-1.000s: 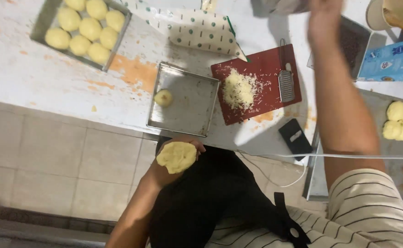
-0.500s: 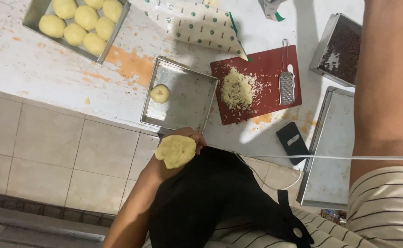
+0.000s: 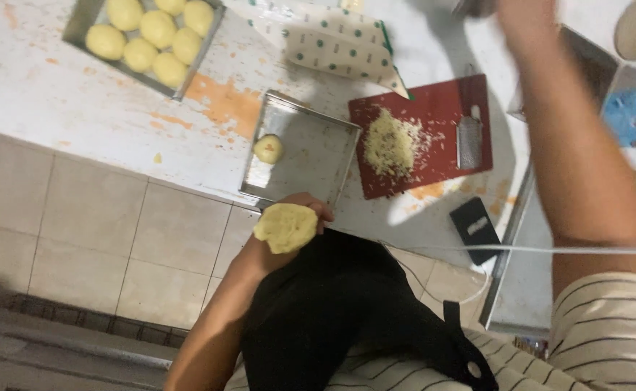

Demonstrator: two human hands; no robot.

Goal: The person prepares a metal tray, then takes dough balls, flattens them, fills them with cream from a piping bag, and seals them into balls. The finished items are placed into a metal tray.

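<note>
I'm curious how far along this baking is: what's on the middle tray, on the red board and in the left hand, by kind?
Dough ball: 1
Flattened dough: 1
Pale grated heap: 1
Grater: 1
Total: 4

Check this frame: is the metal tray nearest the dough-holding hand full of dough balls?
No: the metal tray holds a single dough ball; the left hand cups flattened dough.

Seven dough balls (image 3: 157, 29), two baking trays (image 3: 318, 156), one red board (image 3: 434, 108).

A dough ball (image 3: 268, 148) lies in the tray (image 3: 318, 156), left of the cutting board (image 3: 434, 108) bearing grated cheese (image 3: 390, 143).
</note>
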